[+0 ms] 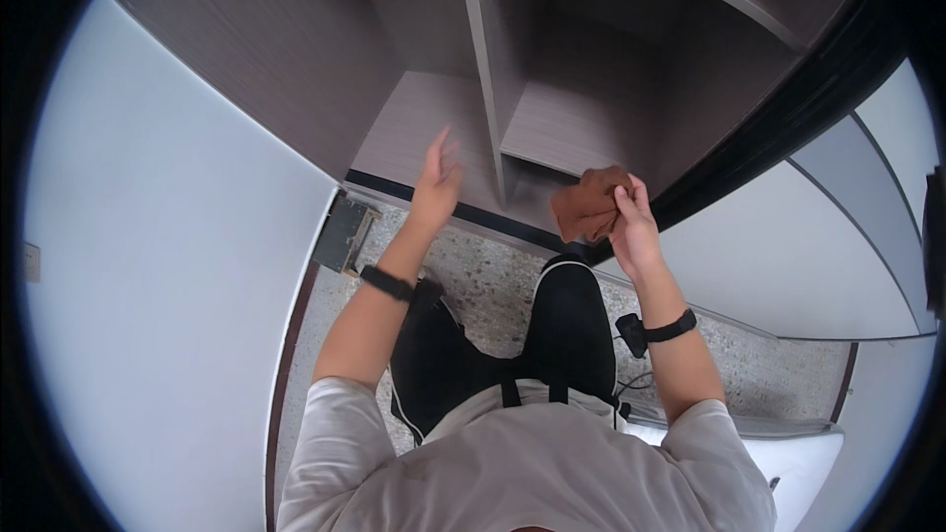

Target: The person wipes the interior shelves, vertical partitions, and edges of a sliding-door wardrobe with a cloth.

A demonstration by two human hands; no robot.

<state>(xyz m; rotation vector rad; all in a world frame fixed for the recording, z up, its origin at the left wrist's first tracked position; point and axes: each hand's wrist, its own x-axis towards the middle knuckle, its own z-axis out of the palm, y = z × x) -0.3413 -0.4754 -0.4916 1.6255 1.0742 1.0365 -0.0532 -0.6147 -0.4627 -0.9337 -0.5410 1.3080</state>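
My right hand (637, 229) grips a crumpled brown cloth (590, 205) between thumb and fingers, in front of the lower right part of an open wooden cabinet. My left hand (439, 188), slightly blurred, is raised with its fingers apart and holds nothing, before the left compartment floor (421, 118). Between the hands stands the cabinet's upright divider (484, 77). Right of it is a shelf board (565, 125), with a lower compartment partly hidden behind the cloth.
A white wall (177, 236) runs along the left. A dark box-like object (344, 233) stands on the speckled floor (488, 288) by the cabinet's left corner. A white and grey cabinet door (783, 258) is at right. A white object (794, 469) lies at lower right, near a black cable.
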